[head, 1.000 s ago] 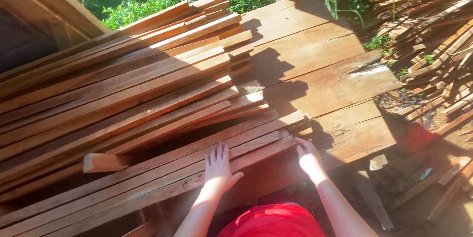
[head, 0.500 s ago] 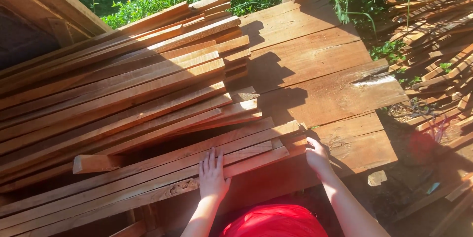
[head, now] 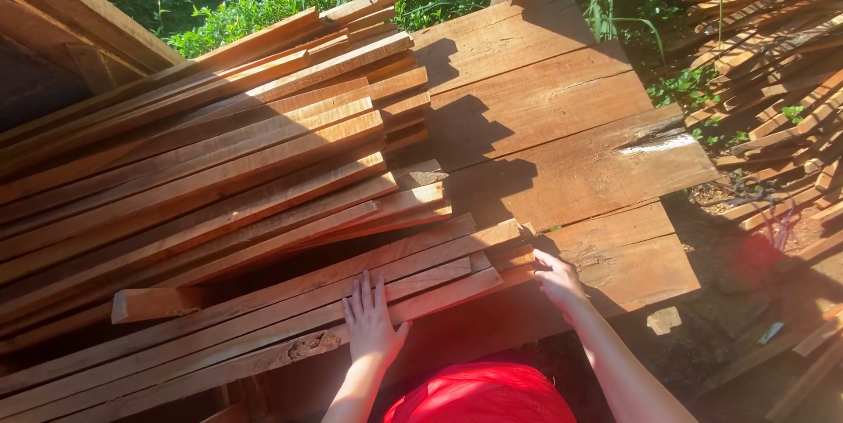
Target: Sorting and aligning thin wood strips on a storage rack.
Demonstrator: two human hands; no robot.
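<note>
The left hand [head: 373,322] lies flat, palm down and fingers together, on the near row of long reddish-brown sawn wooden slats [head: 263,313]; its grip is apart, pressing on the wood rather than closed round anything. The right hand [head: 558,281] rests at the cut ends of the same slats [head: 492,265], fingers bent lightly against the end faces. Whether its grip is closed on one slat or only touching cannot be told from this angle.

The slats run with their long axis from the right hand's fingertips away to the left and slightly toward the person, passing straight under the left palm. So the wood lies directly beneath the left grip and just to the left of the right grip. The right hand is the nearer one to the slat ends; the left hand is nearer to their middle.

Beyond the left hand, further from the body, a short wooden offcut block [head: 158,302] sits on the row, and behind it rises a tall sloping stack of similar slats [head: 219,151]. Past the right hand lies the worktop of wide weathered planks [head: 562,124], sunlit and crossed by shadows.
</note>
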